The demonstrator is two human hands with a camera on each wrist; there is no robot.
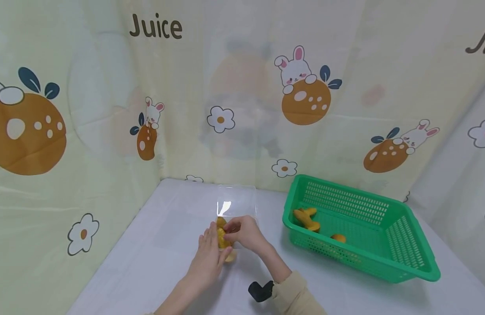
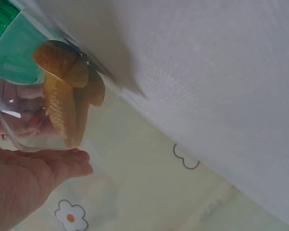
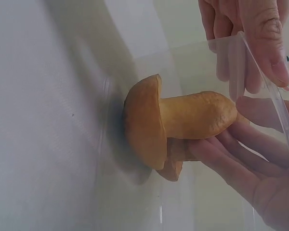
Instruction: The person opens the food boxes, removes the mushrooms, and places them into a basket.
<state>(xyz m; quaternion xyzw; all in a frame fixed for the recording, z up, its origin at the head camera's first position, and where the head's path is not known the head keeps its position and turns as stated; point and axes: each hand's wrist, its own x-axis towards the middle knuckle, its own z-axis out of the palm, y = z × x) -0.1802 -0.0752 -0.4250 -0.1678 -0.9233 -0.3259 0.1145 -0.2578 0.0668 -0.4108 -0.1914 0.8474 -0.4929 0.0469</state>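
Note:
A clear plastic box (image 1: 237, 199) with its lid raised stands on the table, brown toy-like mushrooms (image 1: 221, 238) inside it. My left hand (image 1: 207, 258) lies along the box's left side, fingers straight, its thumb at the near wall. My right hand (image 1: 246, 234) reaches in from the right and pinches the stem end of a mushroom between thumb and fingers. In the right wrist view that mushroom (image 3: 183, 118) is seen through the clear wall, cap toward the table, and another one partly hidden behind it. The left wrist view shows mushroom caps (image 2: 62, 62) close together.
A green perforated basket (image 1: 364, 253) stands to the right, with several brown mushrooms (image 1: 305, 218) at its left end. A white cloth covers the table (image 1: 155, 262). Behind it hangs a printed curtain (image 1: 242, 87) with rabbits and oranges. A black wrist mount (image 1: 261, 291) sits by the right sleeve.

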